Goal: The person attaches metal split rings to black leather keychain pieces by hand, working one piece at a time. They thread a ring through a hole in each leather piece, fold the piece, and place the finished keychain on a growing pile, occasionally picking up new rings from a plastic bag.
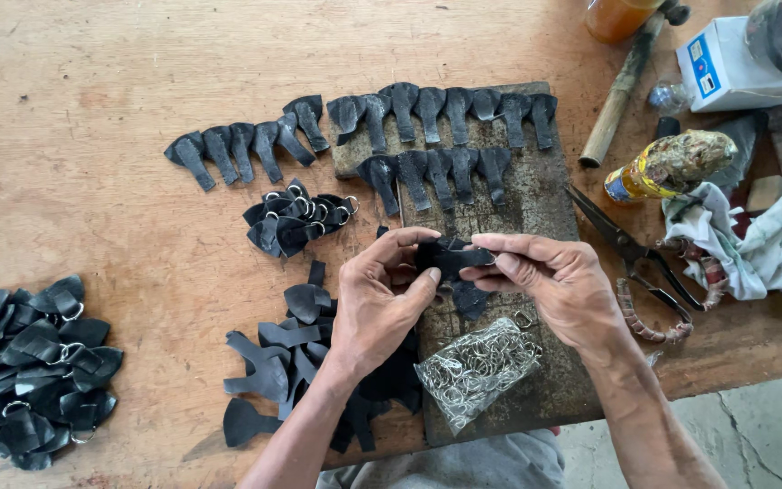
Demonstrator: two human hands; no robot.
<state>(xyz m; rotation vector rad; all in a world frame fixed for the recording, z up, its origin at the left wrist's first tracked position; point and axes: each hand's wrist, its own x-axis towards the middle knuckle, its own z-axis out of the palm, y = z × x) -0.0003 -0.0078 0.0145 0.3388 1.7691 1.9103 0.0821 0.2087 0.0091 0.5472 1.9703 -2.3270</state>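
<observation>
Your left hand (377,303) and right hand (549,281) meet over the near half of the board (536,208), pinching one leather piece (445,258) between them. Just below the grip, on the board's near end, lies the bag of rings (477,369). Left of the grip and under your left wrist: a loose heap of cut pieces (278,362). Beyond the grip, two rows of pieces (436,136) lie across the board's far end, trailing left onto the table (92,109). A small ringed cluster (299,219) sits up-left. Far left, well apart: the finished pile (33,371). Right of the grip: scissors (640,267), then rag (753,244). Hammer (626,81) far right, beyond.
</observation>
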